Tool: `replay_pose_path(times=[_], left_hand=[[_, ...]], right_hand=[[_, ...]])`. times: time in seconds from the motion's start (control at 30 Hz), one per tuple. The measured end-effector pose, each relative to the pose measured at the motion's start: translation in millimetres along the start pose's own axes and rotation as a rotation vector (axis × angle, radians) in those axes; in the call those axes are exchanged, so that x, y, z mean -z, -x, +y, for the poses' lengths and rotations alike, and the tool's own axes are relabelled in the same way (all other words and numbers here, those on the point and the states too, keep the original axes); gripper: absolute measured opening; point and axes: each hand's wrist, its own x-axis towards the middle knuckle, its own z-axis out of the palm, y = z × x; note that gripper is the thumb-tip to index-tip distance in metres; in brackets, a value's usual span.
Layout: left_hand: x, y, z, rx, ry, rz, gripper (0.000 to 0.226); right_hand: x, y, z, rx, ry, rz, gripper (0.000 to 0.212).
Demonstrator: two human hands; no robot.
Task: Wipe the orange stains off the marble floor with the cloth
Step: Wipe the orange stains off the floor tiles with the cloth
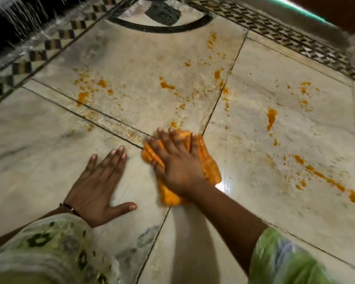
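A: While right hand (175, 160) presses flat on the orange cloth (207, 160), fingers straight and spread, cloth sits at the slab joint near centre of the marble floor (275, 201). Left hand (99, 183) lies flat on bare marble beside it, fingers apart, holds nothing.

B: Progress?

A: Early, I'd judge. Near slabs look clean; orange stains (272, 117) remain ahead, right streak (326, 179) and far left patch (82, 97) too.

B: Unclear bits?

A: Cloth mostly under hand. Motion blur at the edges; stains past the right edge are cut off. Thin film vs. marble veining — can't tell.
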Motion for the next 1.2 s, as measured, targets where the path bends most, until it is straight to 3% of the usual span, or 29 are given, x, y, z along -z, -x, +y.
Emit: replay_pose_path(times=[0.1, 0.2, 0.37, 0.53, 0.7, 0.8, 0.9, 1.03, 1.13, 1.2], left_hand=[[0.3, 2.6, -1.2, 0.012, 0.000, -0.009, 0.108], [1.5, 3.0, -0.9, -0.001, 0.009, -0.026, 0.109], [3.8, 0.4, 1.5, 0.005, 0.028, -0.026, 0.109], [-1.2, 0.6, -0.1, -0.006, 0.025, -0.008, 0.108], [-1.3, 1.9, -3.4, -0.016, 0.036, -0.007, 0.108], [1.1, 1.8, -3.7, -0.029, 0.033, -0.015, 0.107], [2.9, 2.6, -1.7, -0.016, 0.040, -0.013, 0.107], [3.9, 2.0, -0.3, -0.012, 0.042, -0.016, 0.107], [2.8, 2.0, -0.5, -0.023, 0.042, -0.006, 0.106], [0.8, 2.0, -1.6, -0.021, 0.045, 0.003, 0.106]], right_hand=[[7.8, -7.7, 55.5, -0.257, -0.012, 0.012, 0.060], [7.6, 50.7, 84.1, -0.405, 0.006, 0.012, 0.063], [-16.8, 112.4, 5.6, -0.318, 0.010, 0.022, 0.059], [-9.6, 18.0, -34.1, -0.012, -0.008, 0.026, 0.058], [7.2, -31.0, 32.5, -0.240, -0.017, 0.022, 0.056], [6.4, 16.0, 73.5, -0.399, -0.015, 0.044, 0.059], [-3.7, 84.6, 68.8, -0.444, -0.003, 0.045, 0.060], [-16.6, 100.6, -0.3, -0.276, -0.011, 0.025, 0.057], [-13.7, 39.3, -36.7, -0.026, 0.015, 0.038, 0.055], [-5.9, -9.3, -36.8, 0.038, 0.031, 0.033, 0.057]])
